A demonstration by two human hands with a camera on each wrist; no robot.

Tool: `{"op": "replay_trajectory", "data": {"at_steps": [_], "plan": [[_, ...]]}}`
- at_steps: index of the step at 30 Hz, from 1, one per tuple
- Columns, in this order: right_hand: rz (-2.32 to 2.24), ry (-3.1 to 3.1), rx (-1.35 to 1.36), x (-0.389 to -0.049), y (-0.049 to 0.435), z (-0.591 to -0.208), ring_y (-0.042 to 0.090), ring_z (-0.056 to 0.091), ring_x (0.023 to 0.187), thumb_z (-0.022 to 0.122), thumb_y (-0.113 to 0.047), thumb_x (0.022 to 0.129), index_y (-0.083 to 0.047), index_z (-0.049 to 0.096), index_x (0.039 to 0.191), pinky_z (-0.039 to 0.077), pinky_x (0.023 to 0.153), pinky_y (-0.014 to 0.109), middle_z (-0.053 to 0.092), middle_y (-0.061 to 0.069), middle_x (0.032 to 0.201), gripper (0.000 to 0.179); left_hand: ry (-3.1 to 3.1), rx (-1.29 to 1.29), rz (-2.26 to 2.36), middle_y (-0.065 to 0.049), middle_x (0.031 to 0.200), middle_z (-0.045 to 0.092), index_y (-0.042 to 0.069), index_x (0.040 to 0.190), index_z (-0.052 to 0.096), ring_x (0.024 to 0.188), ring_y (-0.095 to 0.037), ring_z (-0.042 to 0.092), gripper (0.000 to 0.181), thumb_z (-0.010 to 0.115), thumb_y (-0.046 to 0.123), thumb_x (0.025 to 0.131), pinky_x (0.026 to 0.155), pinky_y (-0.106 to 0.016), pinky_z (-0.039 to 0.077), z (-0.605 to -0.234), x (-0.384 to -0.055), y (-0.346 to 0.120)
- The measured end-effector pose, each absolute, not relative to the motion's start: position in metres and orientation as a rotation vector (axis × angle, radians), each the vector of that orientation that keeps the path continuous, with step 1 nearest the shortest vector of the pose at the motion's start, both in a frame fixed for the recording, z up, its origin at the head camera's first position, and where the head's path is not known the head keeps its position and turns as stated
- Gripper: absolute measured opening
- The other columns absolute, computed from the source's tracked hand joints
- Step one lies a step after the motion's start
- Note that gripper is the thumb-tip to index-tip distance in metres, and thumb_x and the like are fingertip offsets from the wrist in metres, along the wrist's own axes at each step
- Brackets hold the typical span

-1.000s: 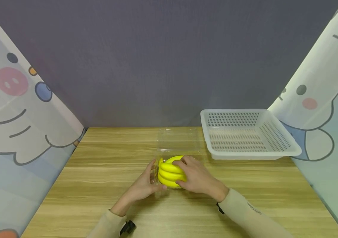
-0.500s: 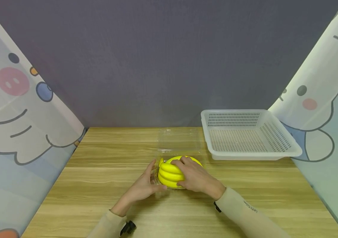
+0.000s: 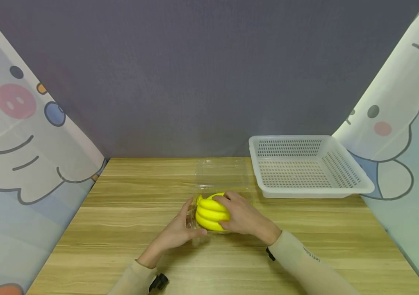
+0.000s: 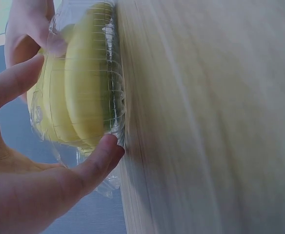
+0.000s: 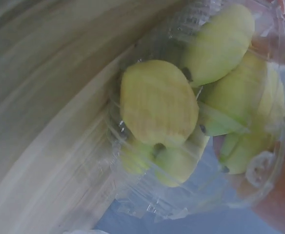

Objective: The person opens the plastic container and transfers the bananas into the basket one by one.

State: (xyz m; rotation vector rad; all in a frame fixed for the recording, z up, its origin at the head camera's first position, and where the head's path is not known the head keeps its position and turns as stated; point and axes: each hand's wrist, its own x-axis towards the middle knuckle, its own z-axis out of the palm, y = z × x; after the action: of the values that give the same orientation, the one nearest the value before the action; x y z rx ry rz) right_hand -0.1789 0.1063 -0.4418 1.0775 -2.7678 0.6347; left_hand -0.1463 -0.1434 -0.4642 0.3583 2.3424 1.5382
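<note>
A bunch of yellow bananas (image 3: 210, 216) lies in the near half of a hinged clear plastic box (image 3: 221, 174), whose lid is laid back. My right hand (image 3: 244, 215) grips the bunch from above and the right, thumb at the near side, fingers over the top. Thumb and fingers of my left hand (image 3: 176, 231) are spread around the box's left end and hold it; in the left wrist view, a fingertip (image 4: 106, 144) touches its bottom edge. Through the plastic, the right wrist view shows dark-tipped bananas (image 5: 223, 46) and a rounded yellow end (image 5: 159, 105), its kind unclear.
A white perforated basket (image 3: 314, 190) stands to the right of the lid, near the grey back wall (image 3: 180, 82). Wood-grain tabletop (image 3: 132, 196) extends around the box. Panels with cartoon animals (image 3: 10, 172) border both sides.
My right hand shifts slightly over the bananas, which rock a little. The yellow part seen beyond that hand half a second ago is now covered. My left hand stays put.
</note>
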Motion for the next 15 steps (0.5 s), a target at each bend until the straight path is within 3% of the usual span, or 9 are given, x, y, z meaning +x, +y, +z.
{"op": "replay_trajectory", "data": {"at_steps": [15], "plan": [[0.750,-2.832,1.072,-0.186,0.113,-0.429,0.012,0.051,0.092,0.081,-0.026,0.079,-0.014,0.056,0.144,0.049,0.076,0.030,0.055,0.000,0.114,0.071,2.323,0.368,1.566,-0.028,0.163,0.020,0.008,0.163,0.000,0.139,-0.051,0.039,0.115,0.083,0.027,0.086,0.109,-0.061,0.041,-0.465,-0.147,-0.143]]}}
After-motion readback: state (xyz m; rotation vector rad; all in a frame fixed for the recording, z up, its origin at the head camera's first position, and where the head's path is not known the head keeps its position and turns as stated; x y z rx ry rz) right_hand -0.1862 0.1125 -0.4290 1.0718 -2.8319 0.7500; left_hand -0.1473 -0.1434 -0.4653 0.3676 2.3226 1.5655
